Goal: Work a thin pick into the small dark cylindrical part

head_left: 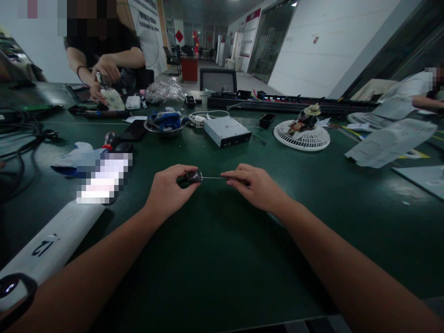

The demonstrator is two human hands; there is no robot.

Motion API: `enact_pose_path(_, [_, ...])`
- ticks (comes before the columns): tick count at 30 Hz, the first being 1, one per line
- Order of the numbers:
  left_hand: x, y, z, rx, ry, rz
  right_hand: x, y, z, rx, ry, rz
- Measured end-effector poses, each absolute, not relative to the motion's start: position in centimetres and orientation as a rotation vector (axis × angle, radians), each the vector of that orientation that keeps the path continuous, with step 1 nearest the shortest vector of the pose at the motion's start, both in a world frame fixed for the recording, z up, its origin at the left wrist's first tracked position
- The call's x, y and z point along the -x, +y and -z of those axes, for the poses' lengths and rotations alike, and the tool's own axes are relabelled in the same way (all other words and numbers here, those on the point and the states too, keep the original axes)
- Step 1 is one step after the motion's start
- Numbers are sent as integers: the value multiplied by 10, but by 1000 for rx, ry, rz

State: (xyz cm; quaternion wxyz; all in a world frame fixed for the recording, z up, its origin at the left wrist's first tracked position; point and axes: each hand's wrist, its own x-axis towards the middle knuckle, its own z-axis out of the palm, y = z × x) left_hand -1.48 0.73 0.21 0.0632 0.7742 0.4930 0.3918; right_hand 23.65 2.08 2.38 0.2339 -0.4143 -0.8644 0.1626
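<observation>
Between thumb and fingers, my left hand (pixel 171 187) grips a small dark cylinder (pixel 194 176) with a shiny end turned to the right. A thin straight metal rod (pixel 211 177) runs from that end to the fingertips of my right hand (pixel 255 185). My right hand is closed in a pinch on the rod's other end; whether a handle sits inside the fingers is hidden. I cannot tell whether rod and cylinder are one piece. Both hands are held above the green tabletop (pixel 208 259).
Beyond my hands are a disc drive (pixel 227 131), a metal bowl (pixel 164 132) with blue cloth and a white fan grille (pixel 301 138). At left lie a lit phone (pixel 106 178), a white device (pixel 52 245) and a red-tipped tool (pixel 110 140). Across the table, a person's hands (pixel 104 76) hold something.
</observation>
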Motion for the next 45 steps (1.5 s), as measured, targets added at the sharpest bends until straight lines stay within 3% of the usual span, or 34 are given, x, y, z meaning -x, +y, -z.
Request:
enact_pose_path(16, [11, 4, -5, -2406, 1343, -1083, -232, 14, -32, 1218, -2270, -403])
enact_pose_path(38, [8, 2, -8, -2452, 1255, -1035, -226, 7, -37, 1281, -2250, -617])
enact_pose_path(45, [10, 5, -4, -2461, 1304, -1035, -228, 9, -37, 1454, -2275, -431])
